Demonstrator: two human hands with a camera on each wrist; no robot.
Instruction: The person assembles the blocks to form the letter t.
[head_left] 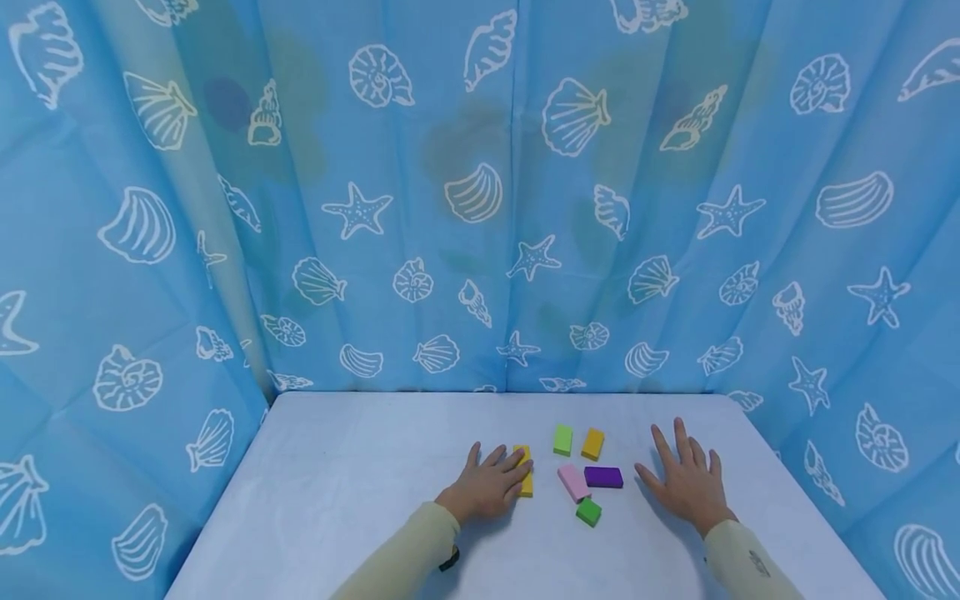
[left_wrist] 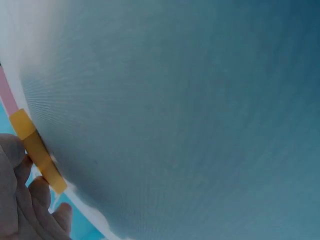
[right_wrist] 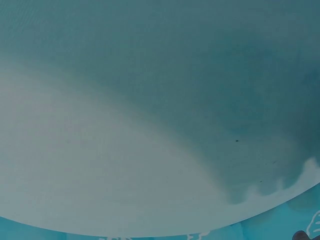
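Observation:
In the head view my left hand (head_left: 487, 483) lies palm down, fingers extended, with the foremost ones resting across a yellow block (head_left: 527, 485). That block (left_wrist: 37, 150) shows along its length in the left wrist view, the fingers (left_wrist: 40, 190) right against it and partly hidden behind it. My right hand (head_left: 690, 483) is spread out to the right of the blocks, with nothing in it. Nearest to it is a purple block (head_left: 603, 477). A pink block (head_left: 573, 482) lies at a slant beside the purple one, and a green block (head_left: 588, 512) sits just below the pink one's end.
Farther back are a light green block (head_left: 562, 439) and an orange-yellow block (head_left: 592, 444), side by side. The white table (head_left: 360, 467) ends at a blue shell-patterned curtain (head_left: 420, 292) behind and at both sides. A small dark object (head_left: 449, 559) shows by the left sleeve.

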